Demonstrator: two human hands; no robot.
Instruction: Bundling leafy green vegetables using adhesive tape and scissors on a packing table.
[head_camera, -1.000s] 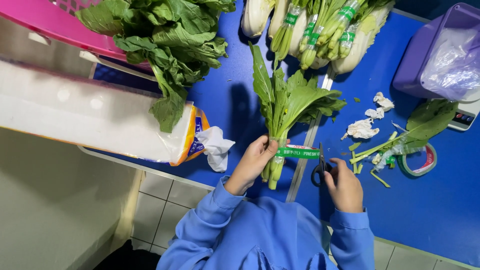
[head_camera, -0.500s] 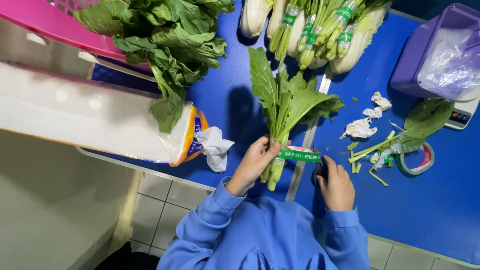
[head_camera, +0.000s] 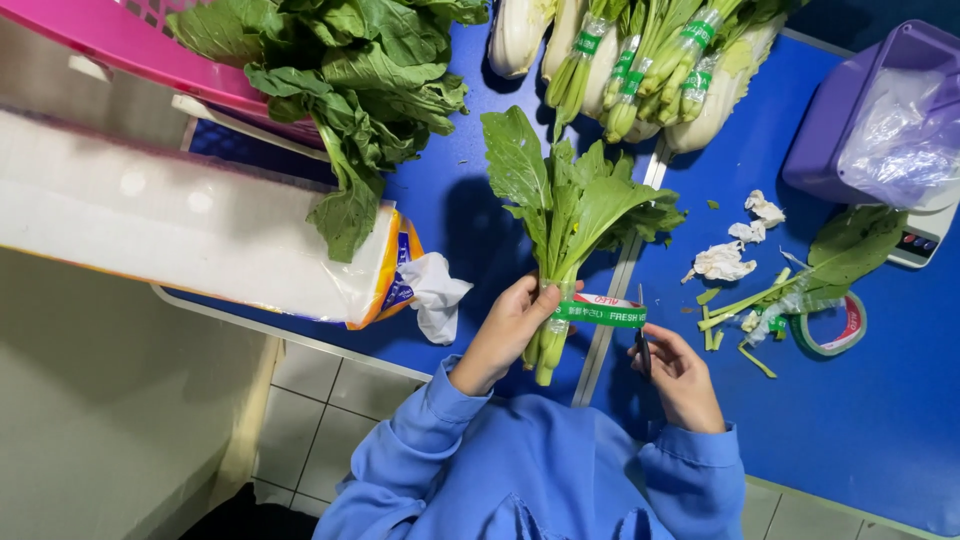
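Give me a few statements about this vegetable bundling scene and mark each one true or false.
1. The left hand grips the stems of a bunch of greens. True.
2. Green tape wraps the bunch. True.
3. The right hand holds a roll of tape. False: it holds small dark scissors; the tape roll lies on the table.
4. The table is red. False: it is blue.

The scene is evenly and brightly lit from above; soft shadows are cast leftward, and edges are slightly distorted.
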